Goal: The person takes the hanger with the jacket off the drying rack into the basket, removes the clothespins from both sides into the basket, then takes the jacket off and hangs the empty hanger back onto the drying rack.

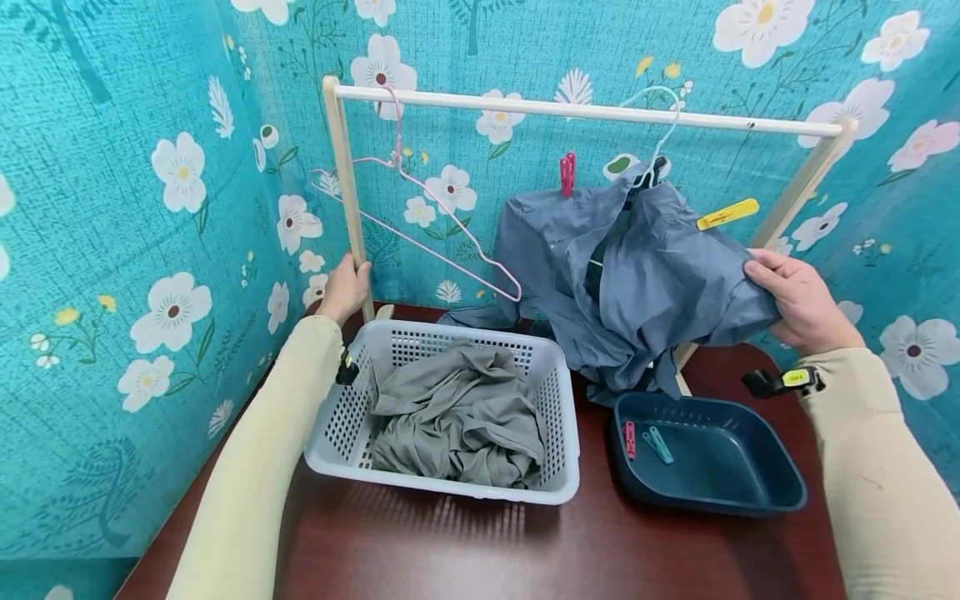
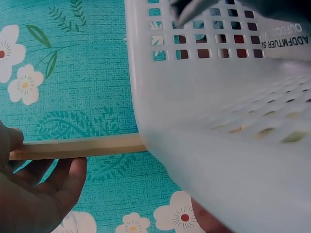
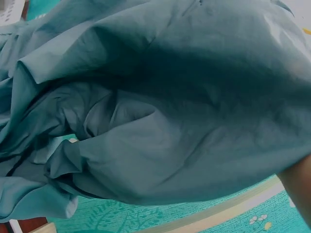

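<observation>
A blue-grey jacket (image 1: 660, 275) hangs on a pale green hanger (image 1: 665, 125) from the white rail. Its right side is pulled outward by my right hand (image 1: 806, 304), which pinches the fabric between thumb and fingers. A pink clothespin (image 1: 567, 175) and a yellow clothespin (image 1: 727, 214) sit on the jacket's shoulders. At the other end, my left hand (image 1: 347, 287) grips the rack's left wooden post (image 1: 345, 183); the left wrist view shows thumb and fingers on either side of that post (image 2: 82, 146). In the right wrist view, jacket cloth (image 3: 160, 121) fills most of the picture.
A pink hanger (image 1: 450, 212) hangs bare near the rail's left end (image 1: 465, 102). On the dark red table (image 1: 420, 550) stand a light grey basket (image 1: 558, 417) with grey cloth (image 1: 465, 425) and a navy tray (image 1: 720, 500) holding a pink and a teal clothespin.
</observation>
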{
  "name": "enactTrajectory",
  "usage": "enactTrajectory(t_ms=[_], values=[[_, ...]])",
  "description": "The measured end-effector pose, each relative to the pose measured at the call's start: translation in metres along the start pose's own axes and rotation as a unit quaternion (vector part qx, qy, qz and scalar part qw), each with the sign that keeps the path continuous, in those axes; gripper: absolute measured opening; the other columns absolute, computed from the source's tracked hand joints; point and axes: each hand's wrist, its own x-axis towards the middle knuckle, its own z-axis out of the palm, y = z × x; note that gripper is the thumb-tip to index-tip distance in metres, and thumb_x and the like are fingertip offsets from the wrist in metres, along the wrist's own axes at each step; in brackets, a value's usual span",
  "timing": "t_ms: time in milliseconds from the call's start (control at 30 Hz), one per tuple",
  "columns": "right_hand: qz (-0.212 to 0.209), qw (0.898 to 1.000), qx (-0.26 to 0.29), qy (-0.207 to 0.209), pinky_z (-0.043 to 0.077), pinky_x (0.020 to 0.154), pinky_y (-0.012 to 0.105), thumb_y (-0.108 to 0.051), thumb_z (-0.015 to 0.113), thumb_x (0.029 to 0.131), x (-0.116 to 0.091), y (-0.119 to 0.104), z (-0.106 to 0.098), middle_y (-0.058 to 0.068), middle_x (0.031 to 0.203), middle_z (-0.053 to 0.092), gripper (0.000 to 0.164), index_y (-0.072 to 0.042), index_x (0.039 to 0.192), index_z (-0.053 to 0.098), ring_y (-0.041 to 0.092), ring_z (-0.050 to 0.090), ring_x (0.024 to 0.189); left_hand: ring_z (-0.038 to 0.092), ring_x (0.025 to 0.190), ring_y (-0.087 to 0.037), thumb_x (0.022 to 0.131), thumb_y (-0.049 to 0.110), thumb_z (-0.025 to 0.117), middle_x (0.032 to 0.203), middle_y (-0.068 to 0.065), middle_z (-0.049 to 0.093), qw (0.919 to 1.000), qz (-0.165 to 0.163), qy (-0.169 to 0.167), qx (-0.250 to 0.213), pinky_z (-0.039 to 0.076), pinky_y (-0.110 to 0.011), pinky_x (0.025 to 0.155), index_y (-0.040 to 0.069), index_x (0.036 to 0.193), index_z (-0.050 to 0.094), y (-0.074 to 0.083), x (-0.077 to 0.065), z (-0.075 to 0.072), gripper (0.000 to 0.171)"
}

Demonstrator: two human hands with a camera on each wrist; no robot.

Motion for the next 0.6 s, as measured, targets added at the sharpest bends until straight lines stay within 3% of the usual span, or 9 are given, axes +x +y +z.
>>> enactTrajectory(t_ms=[300, 600], values=[[-0.011, 0.999, 0.027, -0.023, 0.051, 0.081, 0.033, 0.000, 0.029, 0.103, 0.0016, -0.0068, 0.0025, 0.011, 0.123, 0.058, 0.037, 0.003, 0.130, 0.054, 0.023, 0.064, 0.102, 0.049, 0.080, -0.029, 0.104, 0.037, 0.024, 0.092, -0.017, 0.045, 0.9999, -0.007, -0.003, -0.007, 0.042, -0.041, 0.069, 0.000, 0.124, 0.038, -0.0010, 0.0014, 0.0008, 0.045], [0.016, 0.998, 0.033, -0.054, 0.051, 0.081, 0.035, 0.000, 0.026, 0.103, -0.0022, -0.0089, 0.0030, 0.011, 0.123, 0.059, 0.039, 0.001, 0.132, 0.052, 0.024, 0.063, 0.103, 0.052, 0.084, -0.031, 0.104, 0.036, 0.025, 0.092, -0.018, 0.046, 0.9999, -0.004, 0.002, -0.009, 0.044, -0.044, 0.074, 0.000, 0.127, 0.038, -0.0002, 0.0004, 0.0019, 0.045]])
